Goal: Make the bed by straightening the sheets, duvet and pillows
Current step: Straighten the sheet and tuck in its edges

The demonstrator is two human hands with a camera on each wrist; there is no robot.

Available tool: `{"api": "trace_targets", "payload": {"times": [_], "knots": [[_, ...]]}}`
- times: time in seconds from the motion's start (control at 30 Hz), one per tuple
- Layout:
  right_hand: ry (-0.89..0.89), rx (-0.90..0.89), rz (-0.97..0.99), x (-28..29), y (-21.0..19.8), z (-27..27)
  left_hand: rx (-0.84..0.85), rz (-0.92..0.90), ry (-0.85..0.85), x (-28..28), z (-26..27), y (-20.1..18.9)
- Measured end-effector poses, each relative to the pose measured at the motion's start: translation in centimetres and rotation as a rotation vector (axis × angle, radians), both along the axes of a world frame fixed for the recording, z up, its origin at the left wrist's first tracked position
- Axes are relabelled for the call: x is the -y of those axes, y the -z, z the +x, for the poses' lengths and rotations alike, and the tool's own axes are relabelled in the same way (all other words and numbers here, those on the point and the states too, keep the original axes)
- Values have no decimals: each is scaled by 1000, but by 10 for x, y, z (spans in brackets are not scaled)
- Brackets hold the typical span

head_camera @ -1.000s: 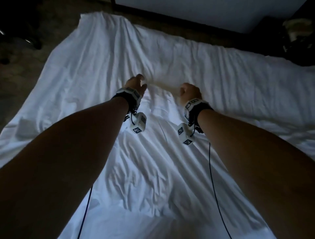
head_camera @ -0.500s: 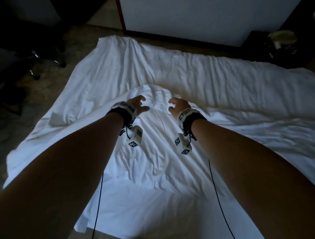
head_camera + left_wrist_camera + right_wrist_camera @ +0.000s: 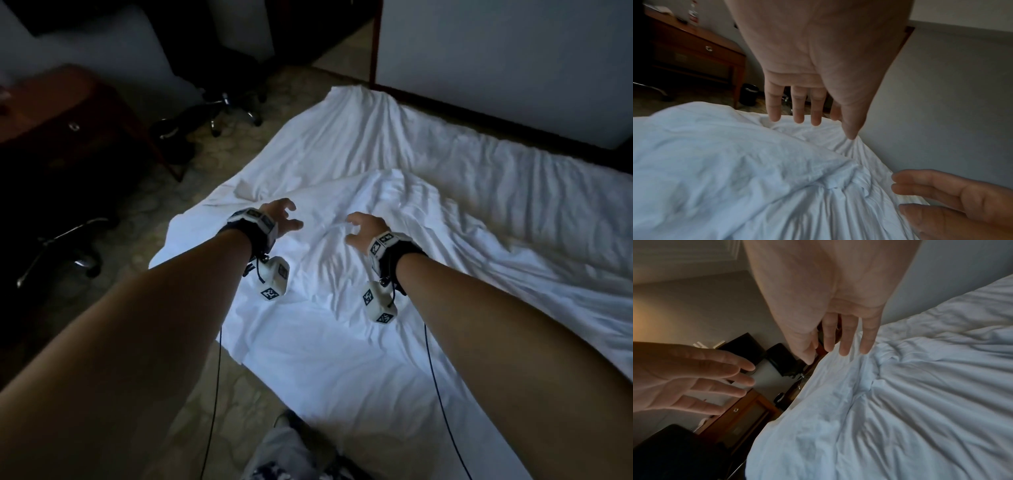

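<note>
White duvet [image 3: 428, 219], rumpled, spread over the carpeted floor [image 3: 219, 164] below the wall [image 3: 496, 61]. Step judged: straightening the duvet; next move calls for gripping a fold. Wooden desk [image 3: 61, 116], far left. Left hand [image 3: 277, 217] and right hand [image 3: 364, 229]: fingers spread, empty, hovering above the duvet.

No text can be read; the wrist cubes [image 3: 274, 281] carry only black-and-white square marker patterns.
</note>
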State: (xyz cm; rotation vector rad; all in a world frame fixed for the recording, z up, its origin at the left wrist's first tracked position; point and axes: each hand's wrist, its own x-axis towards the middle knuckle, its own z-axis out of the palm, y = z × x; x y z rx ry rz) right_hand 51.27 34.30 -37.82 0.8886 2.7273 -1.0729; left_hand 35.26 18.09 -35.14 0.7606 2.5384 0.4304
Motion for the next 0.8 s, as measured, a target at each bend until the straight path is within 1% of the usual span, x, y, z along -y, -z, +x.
{"api": "trace_targets", "payload": {"times": [0.2, 0.4, 0.53, 0.67, 0.8], "knots": [[-149, 51, -29, 75, 10, -50, 14, -5, -124, 89, -31, 5], [-252, 125, -9, 143, 37, -120, 72, -8, -190, 168, -85, 32], [-258, 193, 0, 180, 60, -163, 146, -10, -182, 210, -127, 60], [-277, 289, 14, 215, 97, -195, 255, -24, -197, 253, -164, 100], [-381, 372, 20, 247, 140, -209, 371, -92, -195, 286, -181, 149]]}}
